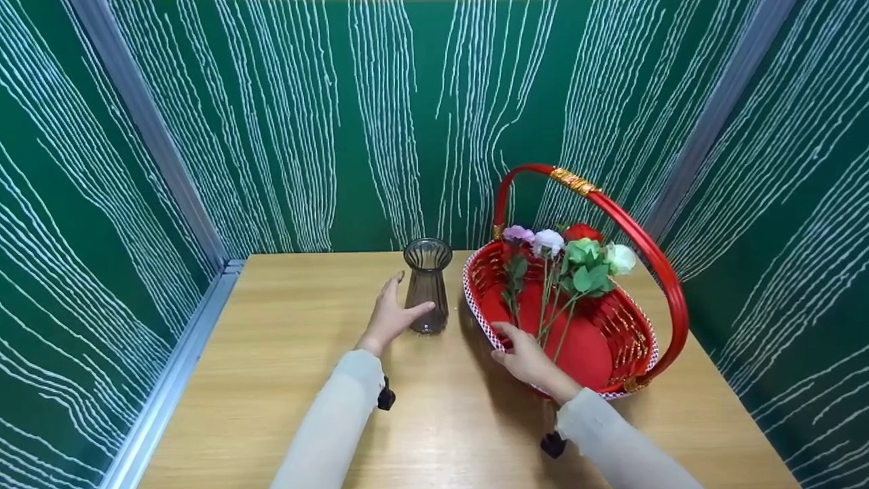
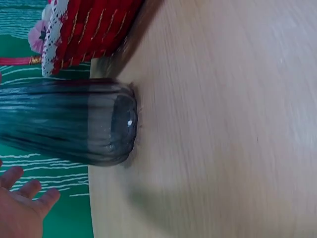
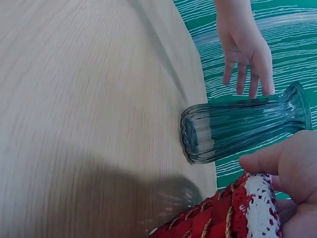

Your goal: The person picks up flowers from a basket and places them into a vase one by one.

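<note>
A grey-tinted ribbed glass vase with a flared mouth stands upright on the table. My left hand is just left of it, thumb and fingers spread. In the right wrist view, the left fingers point toward the vase. A red woven basket with a tall handle stands to the right. My right hand grips its lace-trimmed near-left rim, thumb outside and other fingers inside. Artificial flowers in pink, white, red and green lean in the basket, stems down.
The wooden table is backed by green walls with white wavy lines. Grey metal posts stand at the corners. The red basket handle arches high over the flowers.
</note>
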`<state>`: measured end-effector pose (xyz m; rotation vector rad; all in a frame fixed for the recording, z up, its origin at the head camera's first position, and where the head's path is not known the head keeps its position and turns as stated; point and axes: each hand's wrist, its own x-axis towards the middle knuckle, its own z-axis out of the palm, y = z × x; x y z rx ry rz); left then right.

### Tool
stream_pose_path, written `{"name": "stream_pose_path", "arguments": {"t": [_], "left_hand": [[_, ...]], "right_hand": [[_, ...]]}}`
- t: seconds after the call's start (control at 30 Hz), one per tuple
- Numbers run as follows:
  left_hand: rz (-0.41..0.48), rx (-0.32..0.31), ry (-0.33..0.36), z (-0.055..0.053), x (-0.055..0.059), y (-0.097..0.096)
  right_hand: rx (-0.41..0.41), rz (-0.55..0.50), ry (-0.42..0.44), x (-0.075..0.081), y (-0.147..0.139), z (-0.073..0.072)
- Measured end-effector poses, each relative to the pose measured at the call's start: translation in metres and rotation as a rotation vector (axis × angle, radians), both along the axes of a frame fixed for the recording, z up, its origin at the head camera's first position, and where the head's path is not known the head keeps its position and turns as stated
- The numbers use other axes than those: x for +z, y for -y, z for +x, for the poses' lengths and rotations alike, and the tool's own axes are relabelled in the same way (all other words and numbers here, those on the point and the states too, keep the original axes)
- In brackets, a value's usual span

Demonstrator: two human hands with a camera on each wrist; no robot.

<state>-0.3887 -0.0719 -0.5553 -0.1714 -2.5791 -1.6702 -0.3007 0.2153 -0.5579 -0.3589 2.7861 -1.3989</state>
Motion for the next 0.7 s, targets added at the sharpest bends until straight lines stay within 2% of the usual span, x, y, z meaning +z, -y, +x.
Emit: {"name": "stream_pose_path", "arguments": {"t": [0.33,0.57,0.7], "left_hand": [[0.083,0.047,0.002,-0.006,-0.007,-0.014],[0.126,0.065,0.025,-0.009,-0.015,-0.017],[0.132,0.064,-0.008,-0.011,-0.018,-0.019]], "right_hand": [[0.025,-0.015,-0.015,-0.003,0.000,0.002],[0.030,-0.011,-0.020,-0.003,-0.001,0.001],[0.044,-0.035,-0.025,-0.003,-0.002,0.002]]}}
